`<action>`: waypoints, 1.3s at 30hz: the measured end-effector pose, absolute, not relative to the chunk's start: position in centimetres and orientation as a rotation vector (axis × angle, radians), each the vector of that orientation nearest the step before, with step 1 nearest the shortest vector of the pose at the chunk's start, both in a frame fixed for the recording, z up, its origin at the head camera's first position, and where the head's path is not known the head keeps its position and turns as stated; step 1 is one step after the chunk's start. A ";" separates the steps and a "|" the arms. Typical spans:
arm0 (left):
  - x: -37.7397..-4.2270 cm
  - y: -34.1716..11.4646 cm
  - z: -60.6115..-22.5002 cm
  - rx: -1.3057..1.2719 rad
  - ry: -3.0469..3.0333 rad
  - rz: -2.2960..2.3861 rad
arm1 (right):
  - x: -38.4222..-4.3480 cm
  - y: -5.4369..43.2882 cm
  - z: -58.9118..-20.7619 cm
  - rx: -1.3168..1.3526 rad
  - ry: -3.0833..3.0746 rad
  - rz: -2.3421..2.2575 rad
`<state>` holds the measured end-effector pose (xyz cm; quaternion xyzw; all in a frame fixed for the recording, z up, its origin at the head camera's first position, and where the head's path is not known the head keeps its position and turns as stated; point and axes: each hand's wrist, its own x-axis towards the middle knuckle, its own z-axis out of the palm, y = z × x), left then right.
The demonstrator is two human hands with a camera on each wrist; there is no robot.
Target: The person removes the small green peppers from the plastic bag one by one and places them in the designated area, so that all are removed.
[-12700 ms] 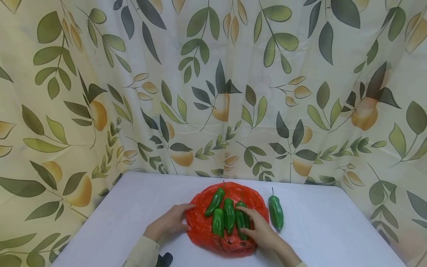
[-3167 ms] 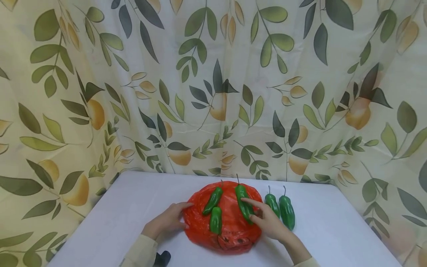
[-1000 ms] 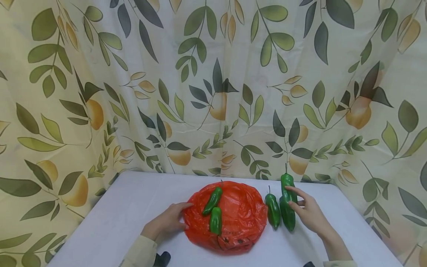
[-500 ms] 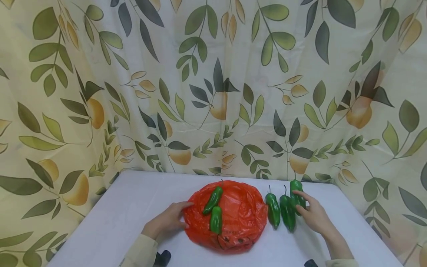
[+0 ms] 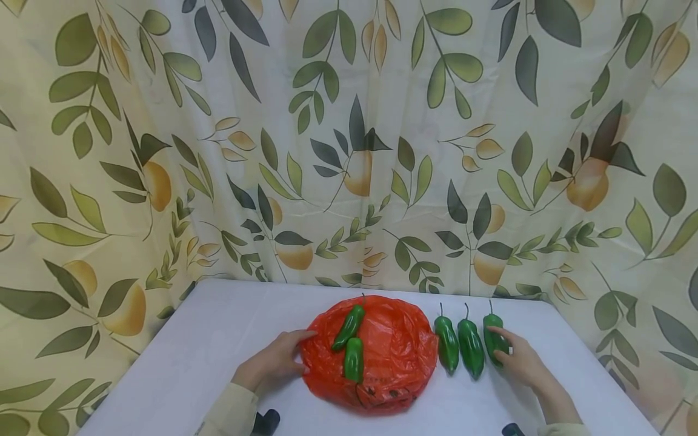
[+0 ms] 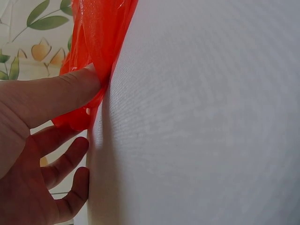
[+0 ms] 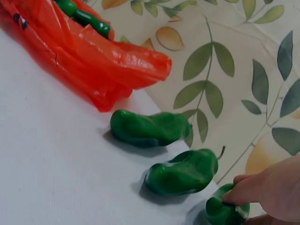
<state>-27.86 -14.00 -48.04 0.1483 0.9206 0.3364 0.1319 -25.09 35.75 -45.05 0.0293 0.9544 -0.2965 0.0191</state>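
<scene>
My right hand [image 5: 521, 362] grips a green chili pepper [image 5: 492, 339] between thumb and fingers at the right end of a row, upright with its stem pointing away. Two more green peppers, one in the middle [image 5: 471, 349] and one nearer the bag [image 5: 447, 345], lie to its left. On the table spreads a crumpled red plastic bag [image 5: 392, 345] bearing two green peppers, a slanted one [image 5: 348, 327] and a shorter one [image 5: 353, 361]. My left hand [image 5: 276, 360] holds the bag's left edge; in the left wrist view its thumb [image 6: 77, 91] presses the red film and the other fingers sit beneath.
A white table [image 5: 234, 327] carries everything. Behind and around it hangs a leaf-and-fruit patterned curtain [image 5: 349, 151]. Dark rounded objects show by the left wrist [image 5: 267, 422] and the right wrist [image 5: 511, 429]. The peppers lie close to the table's far edge.
A pepper has travelled from the bag to the right end of the row in my right hand and now rests lower. Earlier, more peppers were on the bag. My left hand stayed put.
</scene>
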 end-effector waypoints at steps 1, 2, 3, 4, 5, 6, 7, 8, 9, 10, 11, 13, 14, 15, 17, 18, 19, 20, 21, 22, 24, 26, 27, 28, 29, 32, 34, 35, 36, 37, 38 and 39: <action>-27.8 -14.0 -48.0 0.428 2.671 0.977 | -25.2 35.9 -45.3 0.099 2.955 -0.910; -27.8 -14.0 -48.0 0.426 2.670 0.978 | -25.3 36.0 -45.6 0.107 2.947 -0.902; -27.8 -14.0 -48.0 0.427 2.670 0.979 | -25.4 36.2 -45.8 0.113 2.938 -0.896; -27.8 -14.0 -48.0 0.427 2.669 0.980 | -25.4 36.3 -46.0 0.118 2.926 -0.892; -27.8 -14.0 -48.0 0.426 2.668 0.980 | -25.5 36.5 -46.1 0.126 2.913 -0.892; -27.8 -14.1 -48.0 0.427 2.668 0.980 | -25.6 36.6 -46.2 0.132 2.900 -0.896; -27.8 -14.1 -48.0 0.429 2.669 0.980 | -25.6 36.7 -46.3 0.134 2.889 -0.898; -27.8 -14.1 -48.0 0.431 2.671 0.980 | -25.6 36.8 -46.3 0.128 2.881 -0.900; -27.8 -14.1 -48.0 0.432 2.672 0.979 | -25.6 36.9 -46.3 0.128 2.870 -0.905; -27.8 -14.1 -48.0 0.433 2.673 0.977 | -25.5 36.9 -46.2 0.129 2.860 -0.910; -27.8 -14.1 -48.0 0.433 2.674 0.976 | -25.4 36.9 -46.2 0.119 2.857 -0.911; -27.8 -14.0 -48.0 0.432 2.674 0.974 | -25.3 37.0 -46.1 0.104 2.847 -0.911; -27.8 -14.0 -48.0 0.431 2.674 0.973 | -25.2 37.0 -46.1 0.099 2.843 -0.906; -27.8 -14.0 -48.0 0.429 2.673 0.973 | -25.2 37.0 -46.1 0.096 2.838 -0.903; -27.8 -14.0 -48.0 0.426 2.672 0.971 | -25.1 37.1 -46.1 0.080 2.832 -0.896; -27.8 -14.0 -48.0 0.426 2.672 0.970 | -25.2 37.1 -46.1 0.078 2.826 -0.894; -27.8 -13.9 -48.0 0.426 2.672 0.971 | -25.2 37.2 -46.2 0.072 2.823 -0.890; -27.8 -13.9 -48.0 0.426 2.672 0.971 | -25.1 37.2 -46.2 0.067 2.822 -0.891; -27.8 -13.9 -48.0 0.424 2.671 0.972 | -25.1 37.3 -46.2 0.062 2.819 -0.893; -27.8 -13.9 -48.0 0.426 2.670 0.973 | -25.1 37.3 -46.2 0.056 2.818 -0.892; -27.9 -13.9 -48.0 0.428 2.666 0.978 | -25.1 37.4 -46.1 0.054 2.813 -0.895; -27.9 -13.9 -48.1 0.431 2.665 0.979 | -25.0 37.4 -46.0 0.059 2.810 -0.896; -27.9 -13.9 -48.1 0.429 2.664 0.980 | -25.0 37.4 -46.0 0.061 2.810 -0.895; -27.9 -13.9 -48.1 0.430 2.664 0.979 | -25.0 37.4 -45.9 0.059 2.811 -0.892; -27.9 -13.9 -48.1 0.433 2.666 0.977 | -24.9 37.4 -45.9 0.065 2.810 -0.892; -27.9 -13.9 -48.1 0.438 2.669 0.977 | -24.9 37.4 -45.8 0.065 2.819 -0.885; -27.9 -13.9 -48.1 0.444 2.669 0.981 | -25.0 37.4 -45.7 0.071 2.819 -0.884; -27.9 -13.9 -48.0 0.449 2.669 0.983 | -25.0 37.4 -45.7 0.078 2.820 -0.883; -27.9 -13.9 -48.0 0.451 2.668 0.985 | -25.0 37.4 -45.6 0.081 2.822 -0.882; -27.9 -13.9 -48.0 0.453 2.668 0.986 | -25.0 37.4 -45.6 0.085 2.823 -0.881; -27.9 -13.9 -47.9 0.451 2.670 0.987 | -25.0 37.4 -45.6 0.093 2.822 -0.882; -27.9 -13.9 -47.9 0.455 2.671 0.987 | -25.0 37.5 -45.6 0.097 2.824 -0.882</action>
